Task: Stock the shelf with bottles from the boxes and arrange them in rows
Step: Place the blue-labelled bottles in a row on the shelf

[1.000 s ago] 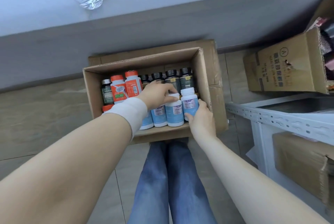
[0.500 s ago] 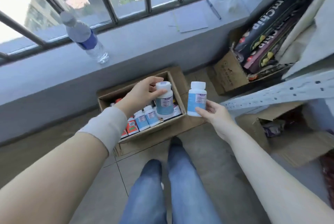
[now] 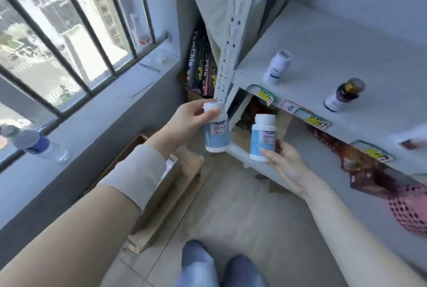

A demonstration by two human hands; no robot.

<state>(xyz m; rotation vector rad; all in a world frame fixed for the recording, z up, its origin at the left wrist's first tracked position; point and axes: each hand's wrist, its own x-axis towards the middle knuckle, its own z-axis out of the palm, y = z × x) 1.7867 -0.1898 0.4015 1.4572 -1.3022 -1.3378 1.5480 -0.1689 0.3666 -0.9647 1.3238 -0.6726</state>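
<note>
My left hand (image 3: 188, 117) grips a white-capped bottle with a pale blue label (image 3: 216, 135) by its cap and neck. My right hand (image 3: 285, 163) holds a second bottle of the same kind (image 3: 263, 137) from below, upright. Both bottles hang in the air just in front of the white shelf (image 3: 323, 55), near its left corner post. On the shelf board stand a white bottle (image 3: 277, 67) and a dark bottle with a brown cap (image 3: 344, 94), well apart. The cardboard box (image 3: 175, 185) lies on the floor under my left forearm, its contents mostly hidden.
A perforated shelf post (image 3: 227, 55) rises right behind the left bottle. Price labels (image 3: 316, 120) line the shelf edge; packaged goods (image 3: 374, 171) fill the level below. A water bottle (image 3: 37, 144) lies on the window sill. A snack box (image 3: 199, 67) stands in the corner.
Both hands lifted their bottles out of the box and carried them up and right to the shelf front. My view swung from the box to the shelf.
</note>
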